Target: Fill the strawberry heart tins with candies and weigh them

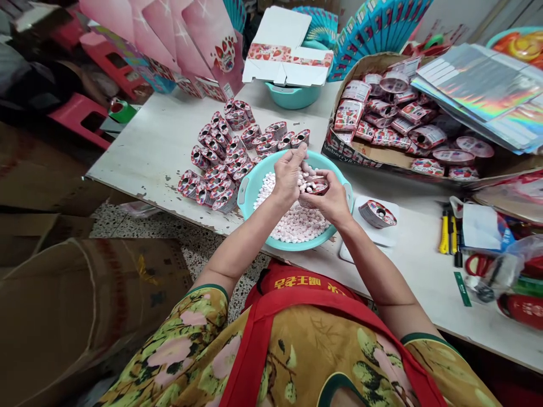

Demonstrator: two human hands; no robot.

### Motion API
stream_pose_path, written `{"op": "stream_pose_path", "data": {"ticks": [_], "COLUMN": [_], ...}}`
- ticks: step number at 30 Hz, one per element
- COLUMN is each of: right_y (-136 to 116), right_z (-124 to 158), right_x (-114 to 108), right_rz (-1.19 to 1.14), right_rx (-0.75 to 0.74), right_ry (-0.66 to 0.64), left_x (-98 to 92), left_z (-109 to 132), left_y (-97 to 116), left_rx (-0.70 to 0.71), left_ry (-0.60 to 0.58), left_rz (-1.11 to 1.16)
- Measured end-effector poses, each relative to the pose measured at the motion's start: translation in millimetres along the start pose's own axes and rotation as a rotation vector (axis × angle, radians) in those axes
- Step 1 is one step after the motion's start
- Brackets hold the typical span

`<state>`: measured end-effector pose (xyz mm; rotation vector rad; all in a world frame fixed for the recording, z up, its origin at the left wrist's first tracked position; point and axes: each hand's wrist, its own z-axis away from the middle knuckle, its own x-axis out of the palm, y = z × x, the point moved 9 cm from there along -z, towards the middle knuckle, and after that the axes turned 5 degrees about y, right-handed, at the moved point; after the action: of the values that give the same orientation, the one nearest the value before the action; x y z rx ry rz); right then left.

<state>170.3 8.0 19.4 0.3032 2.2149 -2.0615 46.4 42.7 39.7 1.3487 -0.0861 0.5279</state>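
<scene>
- The right hand (335, 202) was held over the basin, its grip clamped around a small red-and-white printed heart-shaped container (314, 187), which was kept open side up.
- The left hand (287, 176) was held just above that container, its grip drawn together, with a few sweets pinched at the fingertips against the container's mouth.
- Both hands were placed above a round teal plastic basin (250, 192), which was filled with small pink and white round sweets (292, 223) and set at the near edge of the white scuffed worktop (156, 141).
- A cluster of like heart-shaped containers (224, 158) was laid on the worktop just left of and behind the basin.
- To the right, one more such container (376, 213) was rested on a flat white tray (384, 236).
- Farther right, yellow-handled utility knives (444, 229) were laid on the worktop.
- Behind, an open brown cardboard box (360, 152) was heaped with red-and-white printed packs (394, 121), and shiny holographic sheets (479, 85) were stacked over its right side.
</scene>
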Motion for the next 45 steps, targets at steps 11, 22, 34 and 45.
{"op": "stream_pose_path", "data": {"ticks": [11,22,34,45], "right_y": [4.3,4.8,1.1,6.5], "right_z": [-4.5,-3.4,3.8,102.6], "right_x": [-2.6,1.7,-7.7,-262.7], "right_rz": [-0.038,-0.231,-0.312,0.138], "right_rx": [0.037,-0.03,0.027,-0.166], "right_ry": [-0.009,-0.014,0.011,0.896], "left_x": [5.0,16.6,15.6,138.5], "left_z": [2.4,9.6,9.1,61.9], "left_y": [0.0,7.5,17.4,-87.5], "left_rx": [0.0,0.072,0.134,0.454], "left_ry": [-0.044,-0.072,-0.097,-0.93], "left_rz": [-0.082,-0.098,-0.014,-0.793]}}
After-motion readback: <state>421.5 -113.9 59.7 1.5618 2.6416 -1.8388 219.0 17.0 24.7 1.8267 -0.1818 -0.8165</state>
